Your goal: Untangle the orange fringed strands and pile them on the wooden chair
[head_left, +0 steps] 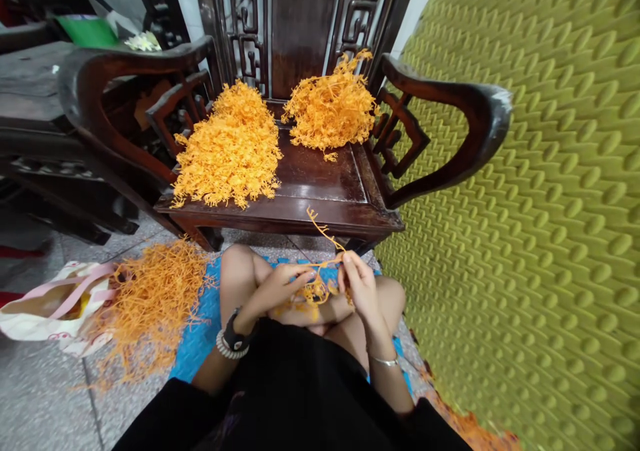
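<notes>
In front of my crossed legs, my left hand [290,283] and my right hand [359,281] hold a thin orange branched strand [327,236] between them. The right fingertips pinch it, and its knobbly free end rises up and to the left past them. The left fingers are closed on its other side, where a length runs across to the right hand. Below the hands, more orange strands [316,291] lie in a loose tangle over my lap. My fingers partly hide how the pieces join.
A dark carved wooden chair [320,188] stands ahead, bearing two orange heaps, a left heap [233,151] and a right heap [334,108]. Left on the floor are loose orange stems [155,298] and a white bag [45,304]. A blue mat [193,351] lies beneath me; yellow-green padding [525,238] rises at right.
</notes>
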`<state>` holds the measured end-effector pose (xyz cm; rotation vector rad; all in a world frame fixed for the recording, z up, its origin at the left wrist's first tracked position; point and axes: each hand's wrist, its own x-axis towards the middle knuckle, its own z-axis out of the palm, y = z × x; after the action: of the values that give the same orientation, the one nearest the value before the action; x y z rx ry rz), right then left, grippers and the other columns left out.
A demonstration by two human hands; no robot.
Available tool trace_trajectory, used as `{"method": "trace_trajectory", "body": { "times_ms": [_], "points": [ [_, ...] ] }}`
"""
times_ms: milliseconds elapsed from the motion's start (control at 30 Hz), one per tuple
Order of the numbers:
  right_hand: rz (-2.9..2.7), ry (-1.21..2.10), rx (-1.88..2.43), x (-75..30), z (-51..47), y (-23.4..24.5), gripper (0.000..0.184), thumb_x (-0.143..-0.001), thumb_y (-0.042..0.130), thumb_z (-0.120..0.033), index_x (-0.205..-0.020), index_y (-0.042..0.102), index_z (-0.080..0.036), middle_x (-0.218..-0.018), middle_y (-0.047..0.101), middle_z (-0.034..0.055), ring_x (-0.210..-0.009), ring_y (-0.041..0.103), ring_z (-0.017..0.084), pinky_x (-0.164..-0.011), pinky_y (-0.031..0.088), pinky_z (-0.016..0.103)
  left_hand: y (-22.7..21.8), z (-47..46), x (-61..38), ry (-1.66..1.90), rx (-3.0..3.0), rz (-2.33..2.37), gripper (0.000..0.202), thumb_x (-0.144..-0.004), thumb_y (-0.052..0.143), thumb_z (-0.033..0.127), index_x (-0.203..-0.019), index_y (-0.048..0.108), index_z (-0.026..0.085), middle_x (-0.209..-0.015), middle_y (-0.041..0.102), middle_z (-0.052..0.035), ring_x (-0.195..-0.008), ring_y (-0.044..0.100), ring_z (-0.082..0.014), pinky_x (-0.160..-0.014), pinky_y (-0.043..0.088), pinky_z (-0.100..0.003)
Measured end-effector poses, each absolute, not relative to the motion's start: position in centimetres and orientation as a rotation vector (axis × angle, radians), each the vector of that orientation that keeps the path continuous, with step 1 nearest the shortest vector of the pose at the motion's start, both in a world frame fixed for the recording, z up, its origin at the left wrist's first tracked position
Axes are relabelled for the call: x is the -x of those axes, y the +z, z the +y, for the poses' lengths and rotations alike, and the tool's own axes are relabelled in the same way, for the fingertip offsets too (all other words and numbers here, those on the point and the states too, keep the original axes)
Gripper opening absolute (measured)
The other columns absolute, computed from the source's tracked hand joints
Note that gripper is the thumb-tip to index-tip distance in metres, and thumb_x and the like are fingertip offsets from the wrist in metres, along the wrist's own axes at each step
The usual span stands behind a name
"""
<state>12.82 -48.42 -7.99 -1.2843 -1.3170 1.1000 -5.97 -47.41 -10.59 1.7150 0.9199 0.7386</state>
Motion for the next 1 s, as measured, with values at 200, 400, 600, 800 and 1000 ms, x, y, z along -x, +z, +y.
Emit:
{"method": "trace_trajectory", "body": {
  "times_ms": [200, 400, 600, 800, 1000],
  "points": [
    [-1.238, 1.092, 1.288, -15.7, -49.2, -7.7, 0.037, -0.090, 0.046, -0.057, -0.076, 0.048, -0.023, -0.044, 0.045, -0.0073, -0.041, 0.037, 0.011, -0.045, 0.029, 0.024, -11.1, -50.3, 7.0, 0.756, -1.568, 0.927, 0.037, -0.092, 0.043, 0.052, -0.092, 0.057, 0.018, -0.087, 0.060, -0.0030, -0.080, 0.057, -0.0165, -0.073, 0.047, -0.027],
    [-1.309, 1.296, 1.220, -12.7, -51.3, -8.4, 0.038, -0.088, 0.048, -0.059, -0.077, 0.049, -0.022, -0.049, 0.052, -0.0050, -0.044, 0.044, 0.012, -0.049, 0.036, 0.025, -11.8, -52.3, 5.2, 0.786, -1.839, 0.965, 0.053, -0.082, 0.062, 0.050, -0.126, 0.051, 0.022, -0.131, 0.053, -0.0099, -0.123, 0.045, -0.0273, -0.106, 0.034, -0.043],
    [-1.314, 1.277, 1.222, -11.8, -51.9, -8.7, 0.039, -0.085, 0.053, -0.058, -0.071, 0.052, -0.021, -0.050, 0.038, -0.0072, -0.046, 0.034, 0.010, -0.047, 0.029, 0.024, -12.8, -53.3, 4.2, 0.737, -1.618, 0.961, 0.033, -0.092, 0.047, 0.045, -0.090, 0.063, 0.016, -0.085, 0.066, -0.0038, -0.079, 0.060, -0.0186, -0.074, 0.047, -0.028],
    [-1.454, 1.346, 1.294, -15.6, -52.9, -7.5, 0.033, -0.079, 0.066, -0.050, -0.072, 0.065, -0.017, -0.052, 0.043, -0.0054, -0.047, 0.033, 0.009, -0.044, 0.025, 0.023, -12.0, -53.8, 8.3, 0.619, -1.736, 0.911, 0.041, -0.094, 0.042, 0.047, -0.085, 0.067, 0.017, -0.074, 0.065, -0.0023, -0.073, 0.059, -0.0175, -0.069, 0.046, -0.026],
    [-2.169, 1.922, 1.138, -18.0, -55.0, -5.9, 0.038, -0.085, 0.060, -0.047, -0.071, 0.065, -0.012, -0.057, 0.053, -0.0032, -0.049, 0.040, 0.007, -0.047, 0.035, 0.020, -8.3, -55.4, 13.0, 0.278, -2.229, 0.679, 0.039, -0.098, 0.038, 0.038, -0.075, 0.061, 0.017, -0.075, 0.060, -0.0021, -0.072, 0.055, -0.0157, -0.070, 0.039, -0.027]
  ]
}}
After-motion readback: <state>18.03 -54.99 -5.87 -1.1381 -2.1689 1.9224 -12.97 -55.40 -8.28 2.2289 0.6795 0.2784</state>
